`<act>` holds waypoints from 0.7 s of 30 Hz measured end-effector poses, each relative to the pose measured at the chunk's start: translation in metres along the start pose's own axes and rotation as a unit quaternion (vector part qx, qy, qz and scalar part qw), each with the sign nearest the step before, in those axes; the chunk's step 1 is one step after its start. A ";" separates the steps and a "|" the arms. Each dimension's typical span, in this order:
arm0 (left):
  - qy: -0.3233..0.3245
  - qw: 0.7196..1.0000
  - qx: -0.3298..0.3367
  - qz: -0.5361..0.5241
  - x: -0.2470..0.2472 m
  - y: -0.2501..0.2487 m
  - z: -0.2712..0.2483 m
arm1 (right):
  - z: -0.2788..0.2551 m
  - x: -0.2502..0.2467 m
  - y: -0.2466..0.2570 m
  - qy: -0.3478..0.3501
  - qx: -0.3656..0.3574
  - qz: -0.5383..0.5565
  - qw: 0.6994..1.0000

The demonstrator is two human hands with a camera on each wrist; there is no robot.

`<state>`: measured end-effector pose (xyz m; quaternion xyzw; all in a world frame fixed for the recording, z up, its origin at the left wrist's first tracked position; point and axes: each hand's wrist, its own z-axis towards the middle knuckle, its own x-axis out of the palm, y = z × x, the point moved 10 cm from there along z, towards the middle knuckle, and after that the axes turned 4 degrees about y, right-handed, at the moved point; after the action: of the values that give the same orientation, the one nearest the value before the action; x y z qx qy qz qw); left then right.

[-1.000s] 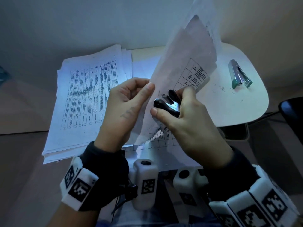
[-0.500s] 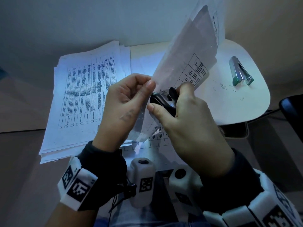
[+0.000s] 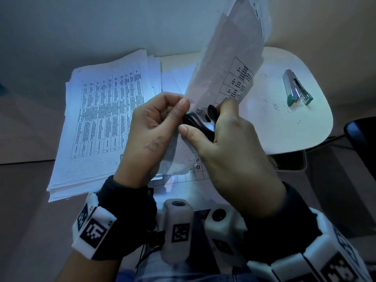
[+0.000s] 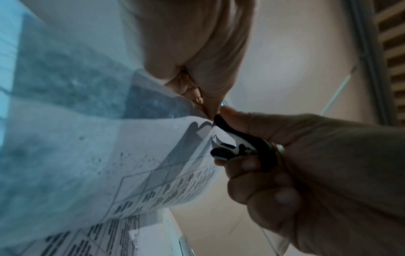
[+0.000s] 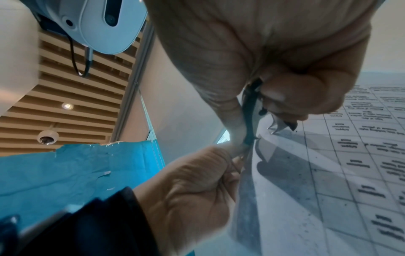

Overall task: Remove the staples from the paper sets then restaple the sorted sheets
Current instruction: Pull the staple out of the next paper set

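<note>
My left hand [image 3: 154, 127] pinches the corner of a stapled paper set [image 3: 225, 64] and holds it upright over the desk. My right hand [image 3: 221, 137] grips a black staple remover [image 3: 198, 121], its metal claws [image 4: 215, 139] at the paper's corner, right beside the left thumb. In the right wrist view the staple remover [image 5: 251, 114] shows its claws [image 5: 282, 125] parted over the printed table on the sheet. A thick stack of printed sheets [image 3: 103, 117] lies on the desk at the left. A silver and green stapler [image 3: 297, 89] rests at the far right of the desk.
Pulled staples [image 3: 275, 106] lie scattered on the white desk [image 3: 289, 129] near the stapler. More sheets [image 3: 183, 180] lie flat under my hands. A dark chair edge [image 3: 364, 131] shows at the far right.
The staple remover has moved left up to the left thumb at the paper's corner. The held sheets have risen a little. The left hand's fingers curl tighter on the corner.
</note>
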<state>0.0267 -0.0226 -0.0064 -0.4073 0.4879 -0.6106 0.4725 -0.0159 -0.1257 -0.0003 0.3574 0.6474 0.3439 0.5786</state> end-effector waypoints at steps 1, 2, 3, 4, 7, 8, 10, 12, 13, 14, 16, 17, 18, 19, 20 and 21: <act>0.000 1.000 -0.002 -0.011 -0.001 0.001 0.000 | 0.001 0.000 -0.001 0.006 0.003 0.008 1.000; 0.000 1.000 -0.004 -0.019 -0.001 0.002 0.000 | 0.001 0.000 -0.002 0.011 0.006 0.017 1.000; 0.000 1.000 -0.006 -0.024 -0.001 0.003 0.000 | 0.001 0.000 -0.003 0.014 0.008 0.025 1.000; -0.001 1.000 -0.008 -0.028 -0.002 0.004 0.000 | 0.002 0.000 -0.004 0.016 0.009 0.032 0.999; -0.005 0.999 -0.013 -0.037 -0.003 0.005 0.000 | 0.002 0.000 -0.004 0.018 0.007 0.037 0.999; -0.006 0.999 -0.013 -0.037 -0.003 0.005 0.000 | 0.002 -0.001 -0.005 0.018 0.007 0.038 0.999; -0.007 0.999 -0.011 -0.036 -0.002 0.004 0.000 | 0.002 -0.002 -0.005 0.014 0.009 0.041 0.999; -0.009 0.999 -0.007 -0.041 -0.002 0.003 0.001 | 0.002 -0.004 -0.005 0.006 0.010 0.049 0.999; -0.013 0.999 -0.006 -0.044 -0.003 0.003 0.001 | 0.002 -0.004 -0.005 0.002 0.012 0.053 0.999; -0.017 0.999 -0.007 -0.047 -0.004 0.004 0.001 | 0.002 -0.005 -0.005 -0.001 0.013 0.053 0.999; -0.023 0.999 -0.006 -0.047 -0.004 0.004 0.000 | 0.001 -0.005 -0.005 -0.003 0.015 0.046 0.999; -0.024 0.999 -0.005 -0.046 -0.003 0.004 0.000 | 0.001 -0.005 -0.005 -0.005 0.014 0.042 0.999; -0.026 0.999 -0.003 -0.045 -0.002 0.003 -0.001 | 0.001 -0.005 -0.004 -0.005 0.012 0.038 0.999; -0.029 0.999 -0.001 -0.044 -0.002 0.002 -0.002 | 0.001 -0.004 -0.003 -0.005 0.010 0.033 0.999; -0.033 0.999 0.000 -0.044 -0.001 0.000 -0.002 | 0.001 -0.004 -0.002 -0.005 0.006 0.027 1.000; -0.037 0.998 0.001 -0.043 -0.001 0.000 -0.003 | 0.001 -0.003 -0.001 -0.004 0.002 0.022 1.000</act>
<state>0.0244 -0.0213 -0.0066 -0.4497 0.4518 -0.6152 0.4639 -0.0148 -0.1291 0.0005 0.3745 0.6377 0.3535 0.5729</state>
